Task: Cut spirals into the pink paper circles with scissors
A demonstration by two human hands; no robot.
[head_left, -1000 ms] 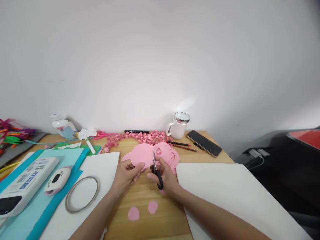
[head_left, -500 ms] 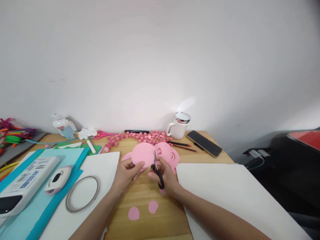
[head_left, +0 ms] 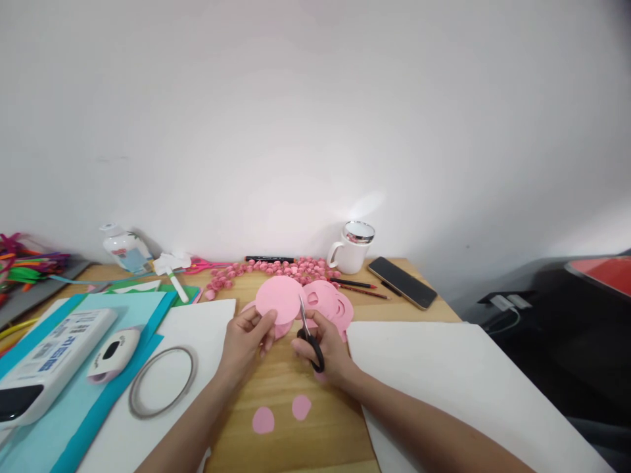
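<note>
Between thumb and fingers, my left hand [head_left: 250, 335] pinches a round pink paper disc [head_left: 279, 299] at its lower edge. My right hand [head_left: 325, 345] has its fingers in the black handles of a pair of scissors [head_left: 311, 341]. The blades point up and away, close to the disc's right edge; whether they touch it I cannot tell. Behind both hands lie overlapping pink paper shapes [head_left: 340, 309], some with holes cut in them. Nearer to me on the wood are two small pink paper circles [head_left: 263, 420].
Many rolled pink paper pieces [head_left: 280, 269] lie along the wall, by a white mug [head_left: 352, 246], pencils [head_left: 355, 284] and a phone [head_left: 403, 282]. White sheets [head_left: 444, 374] flank the wooden table [head_left: 315, 447]. A tape ring [head_left: 162, 382] and a glue gun-like white device [head_left: 54, 364] are left.
My left hand and the paper disc have shifted slightly up and to the left. More of the scissor blades shows beside the disc's right edge.
</note>
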